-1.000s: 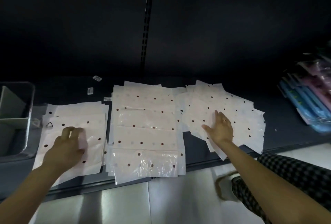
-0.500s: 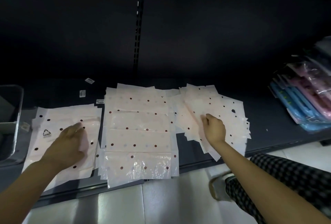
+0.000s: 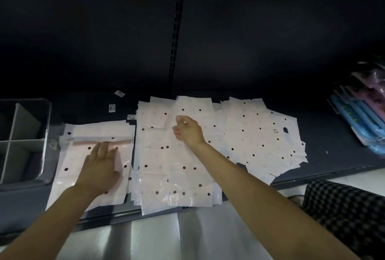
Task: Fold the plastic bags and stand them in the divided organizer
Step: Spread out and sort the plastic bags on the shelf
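White dotted plastic bags lie in three piles on the dark shelf. The left hand presses flat, fingers straight, on the left pile. The right hand pinches a bag over the middle pile. The divided organizer sits far left.

Three bag piles lie right of the organizer, apparently overlapping.

Dim, soft focus, wide-angle edge distortion
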